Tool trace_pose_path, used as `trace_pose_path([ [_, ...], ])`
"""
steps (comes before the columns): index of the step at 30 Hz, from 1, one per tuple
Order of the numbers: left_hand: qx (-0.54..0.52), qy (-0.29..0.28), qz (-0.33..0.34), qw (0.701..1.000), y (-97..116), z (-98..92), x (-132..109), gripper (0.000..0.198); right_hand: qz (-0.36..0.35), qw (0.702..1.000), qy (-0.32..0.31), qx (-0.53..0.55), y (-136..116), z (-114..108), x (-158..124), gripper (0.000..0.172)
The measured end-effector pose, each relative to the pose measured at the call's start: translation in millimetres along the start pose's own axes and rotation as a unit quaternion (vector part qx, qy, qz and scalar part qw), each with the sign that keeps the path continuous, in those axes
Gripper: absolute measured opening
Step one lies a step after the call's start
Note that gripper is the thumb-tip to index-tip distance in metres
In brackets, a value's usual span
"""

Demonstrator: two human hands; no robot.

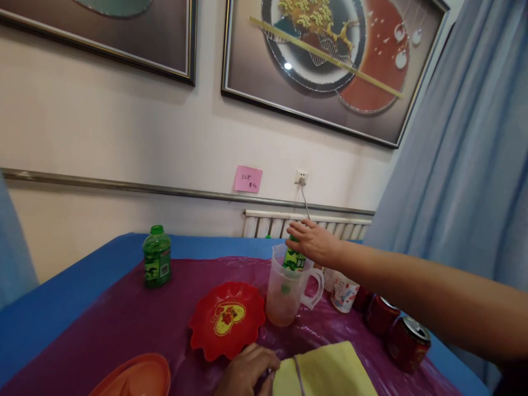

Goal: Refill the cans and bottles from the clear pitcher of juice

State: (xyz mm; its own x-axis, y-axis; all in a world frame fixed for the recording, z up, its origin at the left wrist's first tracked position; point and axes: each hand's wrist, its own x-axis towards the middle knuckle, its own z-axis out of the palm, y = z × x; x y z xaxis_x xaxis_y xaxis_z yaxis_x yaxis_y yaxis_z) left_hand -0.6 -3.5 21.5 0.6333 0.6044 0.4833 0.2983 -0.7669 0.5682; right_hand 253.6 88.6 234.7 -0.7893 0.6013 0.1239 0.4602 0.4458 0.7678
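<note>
My right hand [311, 241] reaches in from the right, its fingers around the upper end of a green bottle [294, 260]. That bottle stands partly inside a translucent plastic measuring jug [284, 300], and its lower part shows dimly through the jug wall. A little pale liquid seems to lie at the jug's bottom. My left hand [249, 371] is low in the middle, fingers curled, between a red scalloped plate [249, 308] and a folded yellow cloth [330, 369] with a thin cord across it. What its fingers hold, if anything, is hidden.
Another green bottle [157, 261], uncapped, stands at the back left. An orange dish [138, 377] is at the front left. On the right, beneath my forearm, are a patterned paper cup [345, 294] and red cans [408, 345]. Purple plastic sheeting [103, 324] covers the blue table.
</note>
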Motion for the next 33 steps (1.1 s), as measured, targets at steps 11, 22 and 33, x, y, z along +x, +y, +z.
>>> trace_pose_path([
  [11, -0.004, 0.011, 0.018, 1.000, -5, 8.3, -6, 0.021, -0.015, 1.000, 0.018, -0.004, -17, 25, 9, 0.018],
  [22, 0.013, 0.008, 0.014, 1.000, -3, 7.2, -5, 0.020, -0.001, 0.999, 0.038, -0.026, -15, 26, 1, 0.020],
  [33, 0.011, 0.029, 0.033, 0.999, -4, 7.9, -6, 0.019, 0.017, 0.999, 0.032, -0.025, -13, 19, -4, 0.024],
])
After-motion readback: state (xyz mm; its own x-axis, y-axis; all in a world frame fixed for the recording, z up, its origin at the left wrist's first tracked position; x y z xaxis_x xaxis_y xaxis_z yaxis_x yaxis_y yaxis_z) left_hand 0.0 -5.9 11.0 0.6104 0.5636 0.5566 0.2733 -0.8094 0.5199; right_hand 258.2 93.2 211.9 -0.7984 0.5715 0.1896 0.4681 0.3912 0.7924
